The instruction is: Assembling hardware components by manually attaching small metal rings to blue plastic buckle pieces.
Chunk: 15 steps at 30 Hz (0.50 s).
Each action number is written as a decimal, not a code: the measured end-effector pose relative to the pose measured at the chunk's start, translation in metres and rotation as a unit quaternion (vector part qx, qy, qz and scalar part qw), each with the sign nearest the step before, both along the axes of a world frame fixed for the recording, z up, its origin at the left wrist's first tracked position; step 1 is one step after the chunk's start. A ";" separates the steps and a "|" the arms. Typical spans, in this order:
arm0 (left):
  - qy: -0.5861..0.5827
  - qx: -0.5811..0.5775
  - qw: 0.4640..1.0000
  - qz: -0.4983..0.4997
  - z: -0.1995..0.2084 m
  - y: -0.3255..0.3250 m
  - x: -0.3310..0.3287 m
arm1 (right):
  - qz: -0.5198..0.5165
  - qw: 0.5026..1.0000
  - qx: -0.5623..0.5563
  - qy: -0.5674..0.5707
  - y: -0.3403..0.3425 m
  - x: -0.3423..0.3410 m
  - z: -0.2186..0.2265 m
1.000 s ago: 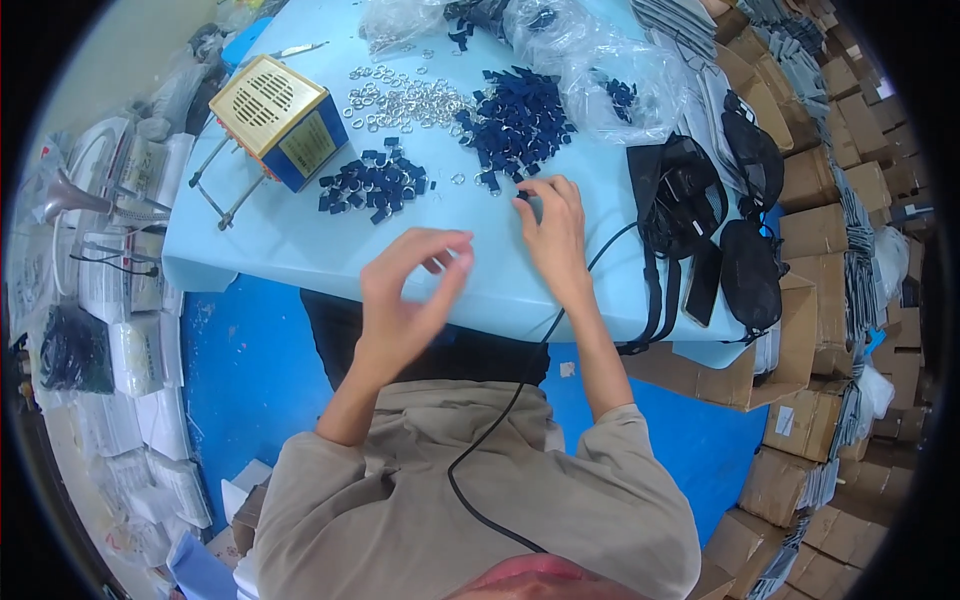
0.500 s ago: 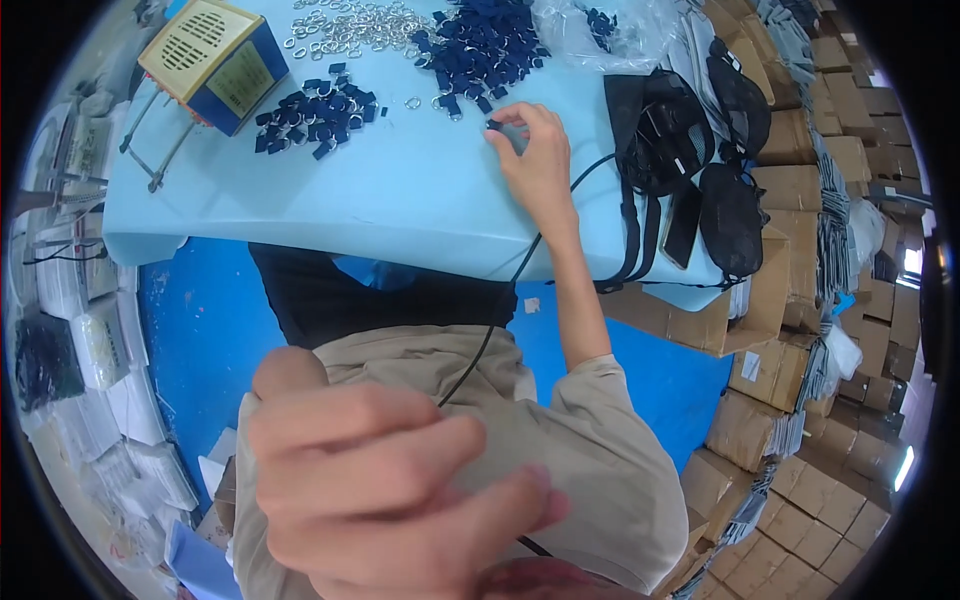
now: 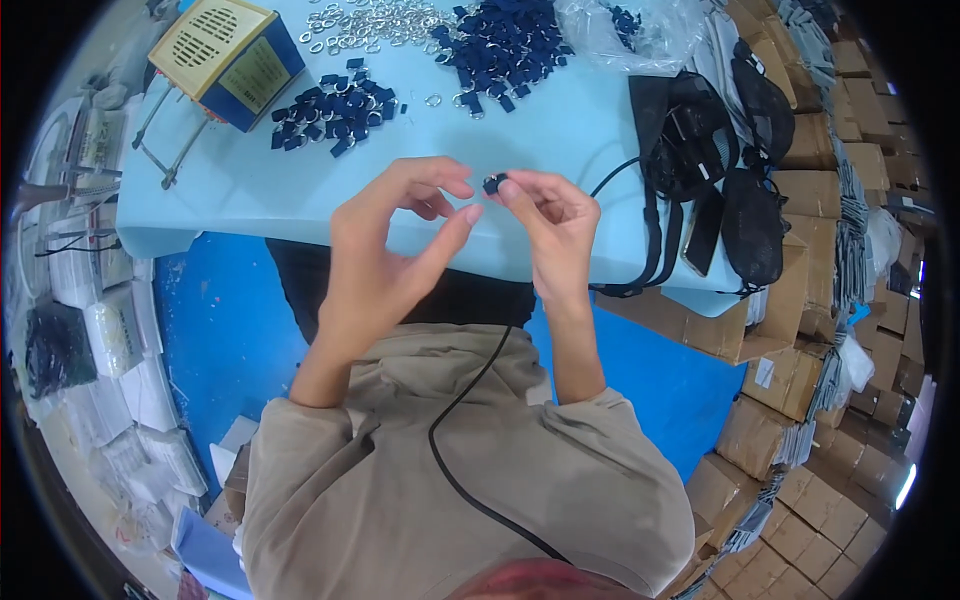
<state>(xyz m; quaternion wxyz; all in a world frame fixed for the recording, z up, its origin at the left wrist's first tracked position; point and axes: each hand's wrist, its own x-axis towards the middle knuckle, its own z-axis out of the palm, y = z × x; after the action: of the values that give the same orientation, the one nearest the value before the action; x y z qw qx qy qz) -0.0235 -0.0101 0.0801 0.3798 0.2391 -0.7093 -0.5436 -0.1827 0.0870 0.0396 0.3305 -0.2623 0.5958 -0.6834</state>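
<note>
Between thumb and fingers, my right hand (image 3: 555, 215) pinches a small dark blue fabric tab (image 3: 494, 184) with a bit of metal showing on it. My left hand (image 3: 395, 225) is just left of the tab, thumb and fingers curved apart with nothing between them. Both hands are above the table's near part. Beyond them lie a smaller pile of dark blue tabs with metal rings (image 3: 338, 108), a larger pile of similar tabs (image 3: 505, 50), and a heap of loose silver rings (image 3: 375, 25). One single ring (image 3: 433, 100) lies apart.
A blue and cream box-shaped device (image 3: 228, 62) on a metal stand is at the table's left. Black bags (image 3: 690, 140), a phone (image 3: 703, 232) and a clear plastic bag (image 3: 640, 35) lie on the right. Cardboard boxes (image 3: 790, 385) are stacked beyond. A black cable (image 3: 450, 470) crosses my body.
My left hand has moved from close in front of my chest up to the table, its fingers now spread. My right hand has drawn the tab nearer to me, away from the large pile.
</note>
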 end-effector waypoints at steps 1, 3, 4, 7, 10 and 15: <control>-0.011 0.025 1.000 -0.011 -0.014 -0.001 0.000 | -0.001 1.000 -0.011 -0.024 0.004 0.005 -0.001; -0.027 0.053 0.998 -0.020 -0.031 0.002 0.002 | 0.005 0.998 -0.032 -0.060 0.009 0.013 -0.006; -0.022 0.073 0.997 -0.022 -0.036 0.004 0.004 | 0.006 0.997 -0.031 -0.065 0.010 0.016 -0.008; -0.020 0.111 0.993 -0.015 -0.044 0.008 0.010 | 0.024 0.997 -0.032 -0.067 0.012 0.023 -0.011; -0.022 0.139 0.990 -0.002 -0.051 0.009 0.014 | 0.037 0.995 -0.023 -0.087 0.014 0.029 -0.011; -0.036 0.181 0.983 0.005 -0.054 0.015 0.018 | 0.040 0.996 -0.011 -0.073 0.018 0.034 -0.012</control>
<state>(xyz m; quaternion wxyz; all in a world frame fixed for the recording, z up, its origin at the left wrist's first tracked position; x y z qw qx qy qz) -0.0054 0.0046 0.0261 0.3073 0.3266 -0.6109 -0.6524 -0.1491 0.1049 0.0279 0.3973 -0.2386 0.5516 -0.6935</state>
